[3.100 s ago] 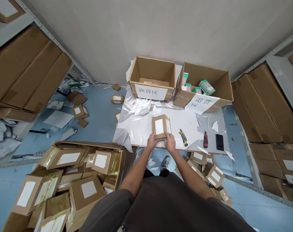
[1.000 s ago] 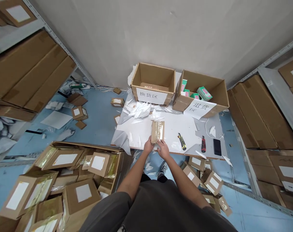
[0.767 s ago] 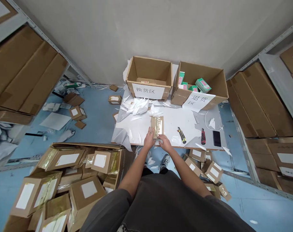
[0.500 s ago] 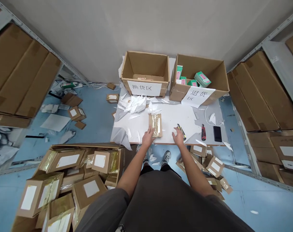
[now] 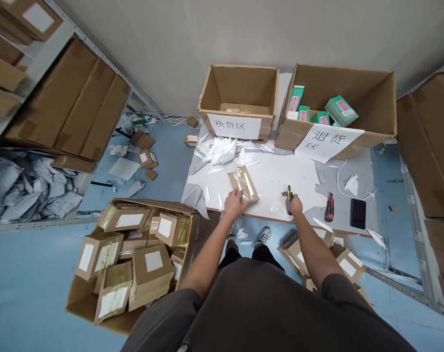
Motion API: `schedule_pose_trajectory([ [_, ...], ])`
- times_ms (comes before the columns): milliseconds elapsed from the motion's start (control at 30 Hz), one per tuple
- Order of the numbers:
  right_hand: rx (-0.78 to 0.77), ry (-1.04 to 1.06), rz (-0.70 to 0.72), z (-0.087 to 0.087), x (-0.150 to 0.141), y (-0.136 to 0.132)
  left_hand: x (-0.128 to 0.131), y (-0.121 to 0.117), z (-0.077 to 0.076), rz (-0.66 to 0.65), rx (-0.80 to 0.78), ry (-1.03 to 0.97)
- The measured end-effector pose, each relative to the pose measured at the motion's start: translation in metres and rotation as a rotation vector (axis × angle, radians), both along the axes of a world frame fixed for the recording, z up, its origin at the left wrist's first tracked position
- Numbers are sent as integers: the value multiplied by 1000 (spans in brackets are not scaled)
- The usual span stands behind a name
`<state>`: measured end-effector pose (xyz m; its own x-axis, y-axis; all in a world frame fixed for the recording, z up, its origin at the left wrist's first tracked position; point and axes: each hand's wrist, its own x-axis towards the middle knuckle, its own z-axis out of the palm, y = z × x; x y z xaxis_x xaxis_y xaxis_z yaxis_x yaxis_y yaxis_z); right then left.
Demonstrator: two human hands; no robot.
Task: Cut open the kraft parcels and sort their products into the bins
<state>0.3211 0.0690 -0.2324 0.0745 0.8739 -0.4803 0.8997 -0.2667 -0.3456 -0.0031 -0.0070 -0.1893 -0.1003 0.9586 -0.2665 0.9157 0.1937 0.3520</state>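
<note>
On the table, a small flat cardboard parcel (image 5: 238, 177) lies tilted, with shiny tape and a white label strip on top. My left hand (image 5: 234, 202) grips its near left edge, thumb and fingers on the carton. To the right, my right hand (image 5: 296, 203) is closed around a yellow and black utility knife (image 5: 289, 193), which points away from me. A red and black utility knife (image 5: 329, 207) rests farther right on the table.
Two open cartons with paper signs, the left carton (image 5: 240, 128) and the right carton (image 5: 379, 128), stand at the back; green boxes (image 5: 341, 111) fill part of the right one. Torn paper (image 5: 222, 150), a phone (image 5: 358, 213) and a large parcel-filled carton (image 5: 78, 310) surround me.
My right hand has picked up the yellow and black knife from the table. The parcel has turned slightly under my left hand. The camera view has shifted left.
</note>
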Motion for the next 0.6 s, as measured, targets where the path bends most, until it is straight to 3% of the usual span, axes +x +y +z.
schedule_pose_trajectory([
  [100,48,8,24,17,-22,8,-43,30,2,-17,40,-76],
  [233,81,160,190,48,-93,19,-85,70,-10,-172,-70,-162],
  [300,81,230,300,63,-138,24,-91,78,-16,-208,-106,-188],
  [433,7,18,433,80,-211,33,-89,73,-20,-188,-73,-185],
  [600,-68,-182,519,81,-242,42,-78,62,-24,-105,-72,-181],
])
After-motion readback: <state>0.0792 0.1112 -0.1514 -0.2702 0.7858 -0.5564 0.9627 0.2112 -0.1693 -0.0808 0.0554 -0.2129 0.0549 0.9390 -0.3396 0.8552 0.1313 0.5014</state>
